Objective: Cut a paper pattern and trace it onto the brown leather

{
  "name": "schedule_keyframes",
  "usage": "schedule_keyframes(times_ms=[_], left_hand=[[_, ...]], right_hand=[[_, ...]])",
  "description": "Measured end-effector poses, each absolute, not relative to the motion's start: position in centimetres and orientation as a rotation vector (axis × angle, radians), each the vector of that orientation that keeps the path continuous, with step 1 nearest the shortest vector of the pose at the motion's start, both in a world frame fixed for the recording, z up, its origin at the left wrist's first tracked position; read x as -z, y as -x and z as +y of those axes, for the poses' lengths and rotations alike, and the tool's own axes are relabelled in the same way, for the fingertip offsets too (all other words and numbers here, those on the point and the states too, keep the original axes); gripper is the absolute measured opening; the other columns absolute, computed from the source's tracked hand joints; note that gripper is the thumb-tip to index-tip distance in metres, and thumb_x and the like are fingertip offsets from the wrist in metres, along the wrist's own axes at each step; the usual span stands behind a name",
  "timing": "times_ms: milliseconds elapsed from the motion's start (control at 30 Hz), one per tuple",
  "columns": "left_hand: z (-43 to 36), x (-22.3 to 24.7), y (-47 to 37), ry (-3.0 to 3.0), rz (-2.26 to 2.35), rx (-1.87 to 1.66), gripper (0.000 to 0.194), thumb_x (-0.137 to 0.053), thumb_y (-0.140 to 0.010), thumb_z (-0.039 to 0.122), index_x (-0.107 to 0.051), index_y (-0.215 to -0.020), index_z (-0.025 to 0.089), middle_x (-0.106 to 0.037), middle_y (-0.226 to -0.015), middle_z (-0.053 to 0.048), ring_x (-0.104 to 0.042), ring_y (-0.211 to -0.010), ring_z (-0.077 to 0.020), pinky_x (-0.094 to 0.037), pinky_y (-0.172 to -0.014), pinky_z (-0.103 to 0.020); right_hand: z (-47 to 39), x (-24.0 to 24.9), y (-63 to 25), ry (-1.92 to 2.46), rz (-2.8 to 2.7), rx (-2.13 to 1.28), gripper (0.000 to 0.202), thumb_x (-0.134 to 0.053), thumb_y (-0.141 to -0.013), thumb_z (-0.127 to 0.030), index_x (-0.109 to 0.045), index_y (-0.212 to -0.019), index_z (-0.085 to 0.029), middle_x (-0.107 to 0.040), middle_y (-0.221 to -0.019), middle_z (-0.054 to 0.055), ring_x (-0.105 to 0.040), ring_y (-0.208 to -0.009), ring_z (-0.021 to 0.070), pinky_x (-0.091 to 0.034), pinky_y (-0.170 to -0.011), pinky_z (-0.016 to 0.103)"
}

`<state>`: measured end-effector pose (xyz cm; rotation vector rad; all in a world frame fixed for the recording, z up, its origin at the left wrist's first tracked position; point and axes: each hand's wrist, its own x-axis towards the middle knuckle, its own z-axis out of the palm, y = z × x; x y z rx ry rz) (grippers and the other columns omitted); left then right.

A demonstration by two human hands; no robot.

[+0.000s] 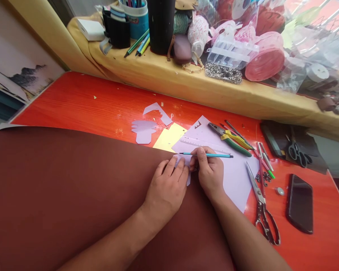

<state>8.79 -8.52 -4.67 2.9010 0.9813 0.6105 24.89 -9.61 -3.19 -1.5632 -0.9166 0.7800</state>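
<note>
My right hand grips a thin blue pen, its dark tip pointing left at the edge of a pale paper cutout. That cutout lies on a large brown sheet, near its far right edge. With fingers spread, my left hand presses flat on the cutout and the sheet, hiding much of the paper. Beyond the sheet rests another pale cutout with a toothed outline. Under the right forearm spreads a white paper sheet, with a clear ruler on top.
Pliers lie beyond my right hand. Large scissors, a phone and a black case with small scissors occupy the right side. Yellow paper and scraps lie beyond the sheet. A cloth-covered ledge holds pens, boxes and bags.
</note>
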Motion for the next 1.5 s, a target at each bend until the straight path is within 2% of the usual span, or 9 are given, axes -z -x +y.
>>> schedule_keyframes(times_ms=[900, 1233, 1500], left_hand=[[-8.59, 4.44, -8.73, -2.913, 0.983, -0.577, 0.037, -0.056, -0.107, 0.021, -0.071, -0.139, 0.012, -0.073, -0.147, -0.01, -0.065, -0.137, -0.0299, -0.049, -0.113, -0.047], [-8.59, 4.39, -8.92, -2.881, 1.029, -0.662, 0.03, -0.057, -0.105, 0.019, -0.074, -0.129, 0.012, -0.076, -0.138, -0.017, -0.068, -0.132, -0.0295, -0.049, -0.114, -0.045], [-8.63, 4.32, -8.93, -2.887, 1.032, -0.659, 0.028, -0.058, -0.104, 0.018, -0.075, -0.126, 0.013, -0.077, -0.132, -0.015, -0.068, -0.129, -0.0305, -0.048, -0.114, -0.046]], right_hand=[[-9.64, 3.18, -24.94, 1.598, -0.953, -0.794, 0.046, -0.063, -0.105, -0.065, -0.068, -0.087, -0.023, -0.066, -0.064, -0.002, -0.061, -0.051, 0.0156, -0.051, -0.052, 0.028], [-9.67, 3.16, -24.92, 1.598, -0.951, -0.801, 0.044, -0.062, -0.105, -0.064, -0.068, -0.087, -0.024, -0.066, -0.065, -0.001, -0.061, -0.052, 0.0169, -0.05, -0.052, 0.029], [-9.61, 3.17, -24.91, 1.599, -0.956, -0.797, 0.044, -0.062, -0.105, -0.064, -0.068, -0.088, -0.024, -0.066, -0.065, -0.002, -0.061, -0.052, 0.0164, -0.051, -0.052, 0.029]])
